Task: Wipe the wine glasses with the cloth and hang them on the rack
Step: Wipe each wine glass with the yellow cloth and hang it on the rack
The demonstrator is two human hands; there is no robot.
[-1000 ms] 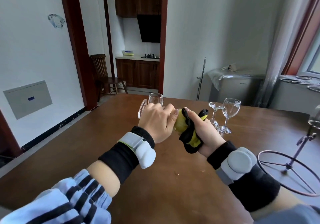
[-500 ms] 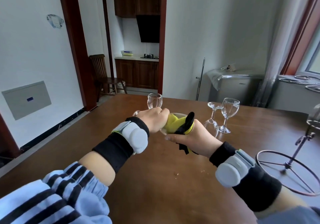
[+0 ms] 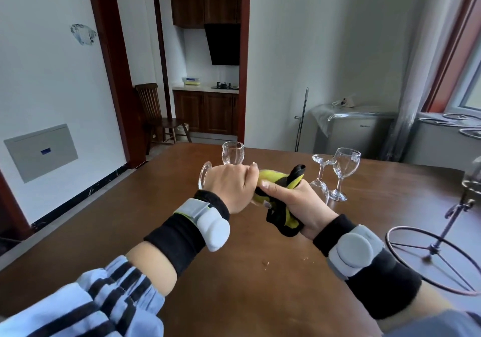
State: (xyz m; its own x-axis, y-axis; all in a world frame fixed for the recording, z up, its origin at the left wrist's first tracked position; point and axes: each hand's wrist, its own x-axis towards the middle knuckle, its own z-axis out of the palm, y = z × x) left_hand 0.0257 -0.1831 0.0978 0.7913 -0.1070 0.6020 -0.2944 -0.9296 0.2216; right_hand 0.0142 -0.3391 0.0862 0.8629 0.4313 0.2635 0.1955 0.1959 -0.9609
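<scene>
The left hand curls its fingers around a wine glass held sideways above the table; only the round foot of that glass shows, projecting left of the knuckles. The bowl end is covered by the cloth, a yellow and black piece bunched against the glass. The right hand grips this cloth, thumb across its top, the fingers wrapped under it, and a loose end hangs below the palm.

Behind the left hand, an upright glass stands near the far table edge. Just right of the grip, an inverted glass rests on its rim, and a second upright glass stands just beside it. All three look empty.

Further right, the wire rack stands with its ring base near the right table edge, well apart from the grip. A glass appears to hang at the frame edge above it, too blurred to confirm.

Bare tabletop extends toward the viewer beneath both forearms, and to the left of the left hand up to the table's left edge.
</scene>
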